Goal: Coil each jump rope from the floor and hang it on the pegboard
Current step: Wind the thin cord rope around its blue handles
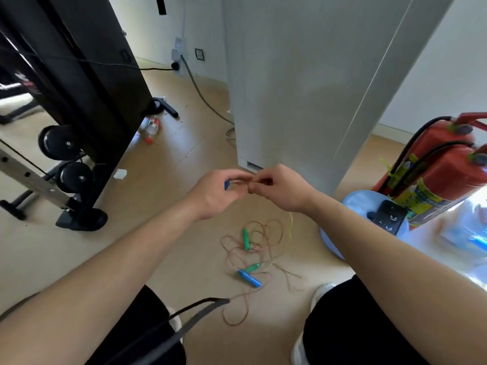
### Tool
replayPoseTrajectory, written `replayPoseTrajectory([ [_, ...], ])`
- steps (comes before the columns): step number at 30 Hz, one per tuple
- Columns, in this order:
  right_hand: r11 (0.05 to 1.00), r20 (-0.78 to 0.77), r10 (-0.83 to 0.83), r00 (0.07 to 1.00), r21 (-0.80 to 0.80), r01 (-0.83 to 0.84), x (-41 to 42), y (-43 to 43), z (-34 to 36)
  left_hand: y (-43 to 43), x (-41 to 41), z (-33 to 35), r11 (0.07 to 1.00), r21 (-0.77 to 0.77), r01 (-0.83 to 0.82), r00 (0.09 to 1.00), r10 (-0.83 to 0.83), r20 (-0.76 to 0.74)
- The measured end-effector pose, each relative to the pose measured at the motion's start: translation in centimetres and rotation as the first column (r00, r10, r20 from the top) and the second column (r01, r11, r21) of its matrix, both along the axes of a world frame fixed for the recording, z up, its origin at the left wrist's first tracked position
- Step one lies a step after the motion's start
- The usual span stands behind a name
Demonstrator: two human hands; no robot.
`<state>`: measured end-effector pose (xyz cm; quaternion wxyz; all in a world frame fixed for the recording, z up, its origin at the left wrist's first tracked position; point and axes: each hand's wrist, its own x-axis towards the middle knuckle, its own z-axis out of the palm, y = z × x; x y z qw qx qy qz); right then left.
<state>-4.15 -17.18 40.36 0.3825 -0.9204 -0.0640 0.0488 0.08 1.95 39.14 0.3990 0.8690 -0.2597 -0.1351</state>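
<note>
Trailing nearest: a loop of thin coppery cord (235,312) on the floor (184,246) between the person's knees, uncoiled.
Floor tangle: blue handle (249,278) and two green handles (246,238) lying among crossed cords just ahead; ropes awaiting pickup.
Left hand (218,192): raised above the tangle, fingers curled round a second blue handle (227,184), likely anchoring one rope end for winding.
Right hand (279,188): touching the left, fingertips pinched together, apparently on the cord; too thin to confirm.
Stage: judged early coiling of the first rope.
Right side: red fire extinguishers (434,175) beside a pale blue basin (332,233).
Beyond: white pillar (290,88); pegboard not in view.
</note>
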Motion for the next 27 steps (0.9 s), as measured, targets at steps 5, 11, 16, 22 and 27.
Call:
replayPoseTrajectory([
  [5,0.991,0.001,-0.050,0.999,0.126,0.050,1.3,-0.9,-1.1,0.3,-0.1,0.0,0.996,-0.056,-0.063,0.991,0.056,-0.120],
  [11,0.997,-0.049,-0.071,0.996,0.041,0.073,3.5,-1.8,-3.5,2.5,3.4,-0.3,0.939,-0.045,-0.341,0.940,0.341,-0.005],
  [16,0.973,-0.190,-0.172,0.966,-0.187,0.137,4.5,-4.7,-6.8,6.8,7.3,-1.7,0.805,0.235,-0.544,0.838,0.514,0.182],
  [22,0.986,-0.065,-0.021,0.998,-0.166,0.010,5.2,-0.1,-5.5,2.6,5.5,-4.0,0.959,0.154,-0.239,0.971,0.236,0.038],
  [27,0.994,0.004,-0.097,0.995,0.058,0.096,5.9,0.9,-4.9,0.3,3.9,-4.4,0.992,-0.038,-0.118,0.973,0.108,-0.206],
])
